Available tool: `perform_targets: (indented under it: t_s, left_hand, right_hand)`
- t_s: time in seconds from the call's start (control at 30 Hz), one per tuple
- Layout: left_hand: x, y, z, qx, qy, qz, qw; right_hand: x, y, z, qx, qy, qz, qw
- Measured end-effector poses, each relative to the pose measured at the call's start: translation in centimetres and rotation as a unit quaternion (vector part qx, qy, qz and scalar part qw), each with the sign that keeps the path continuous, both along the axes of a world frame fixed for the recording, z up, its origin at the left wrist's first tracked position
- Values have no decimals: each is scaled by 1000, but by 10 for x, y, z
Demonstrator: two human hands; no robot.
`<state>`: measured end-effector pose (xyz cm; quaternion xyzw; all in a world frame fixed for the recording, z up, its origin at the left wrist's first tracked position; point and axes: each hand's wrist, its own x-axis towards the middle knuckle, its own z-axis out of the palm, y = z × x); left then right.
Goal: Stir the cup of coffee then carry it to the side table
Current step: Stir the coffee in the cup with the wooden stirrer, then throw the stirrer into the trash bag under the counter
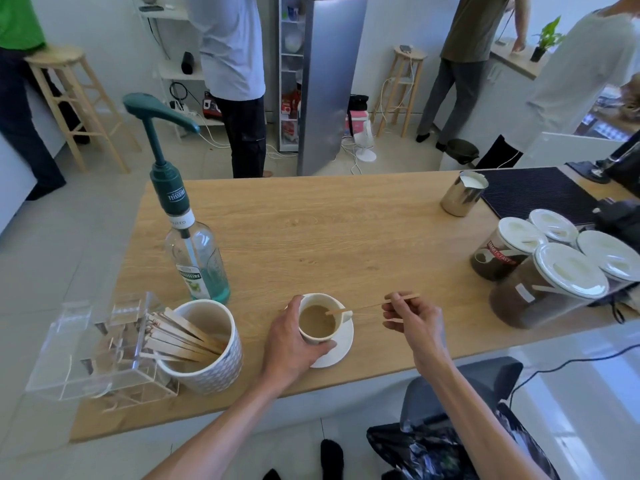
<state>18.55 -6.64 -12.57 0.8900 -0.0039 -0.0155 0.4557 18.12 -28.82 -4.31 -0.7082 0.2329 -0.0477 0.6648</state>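
Observation:
A white cup of milky coffee stands on a white saucer near the front edge of the wooden table. My left hand wraps around the cup's left side and front. My right hand, to the right of the cup, pinches a thin wooden stirrer by its far end. The stick slants down to the left, and its tip dips into the coffee.
A patterned mug of wooden stirrers and a clear plastic box sit left of the cup. A syrup bottle with a green pump stands behind. A steel milk jug and lidded coffee jars are at right. Several people stand beyond the table.

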Motion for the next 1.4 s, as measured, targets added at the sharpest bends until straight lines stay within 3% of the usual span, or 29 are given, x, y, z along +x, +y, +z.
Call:
perform_targets:
  t_s: [0.27, 0.5, 0.6, 0.7, 0.77, 0.83, 0.93, 1.1, 1.4]
  left_hand:
    - [-3, 1, -2, 28, -15, 14, 999]
    - [-9, -2, 8, 55, -15, 39, 998]
    - [-14, -8, 15, 85, -71, 56, 992]
    - [-24, -31, 28, 88, -215, 61, 971]
    - [-31, -62, 39, 86, -287, 29, 954]
    - [-37, -96, 43, 83, -306, -15, 948]
    - [-47, -145, 39, 97, -262, -91, 956]
    - [-56, -207, 13, 150, -109, -201, 962]
    - [-73, -260, -20, 258, -81, -244, 931]
  right_hand:
    - [-14, -12, 1, 93, 5, -47, 995]
    - [-27, -50, 12, 103, -38, -98, 989]
    - [-41, -80, 16, 120, -53, -117, 984]
    - [-59, -112, 15, 130, -56, -145, 979]
    - [-76, -137, 12, 131, -56, -170, 975]
    - [-92, -157, 7, 131, -57, -200, 969]
    - [-122, -188, -6, 118, -46, -238, 963]
    - [-182, -231, -52, 87, 37, -296, 951]
    - [-273, -264, -164, 21, 264, -355, 897]
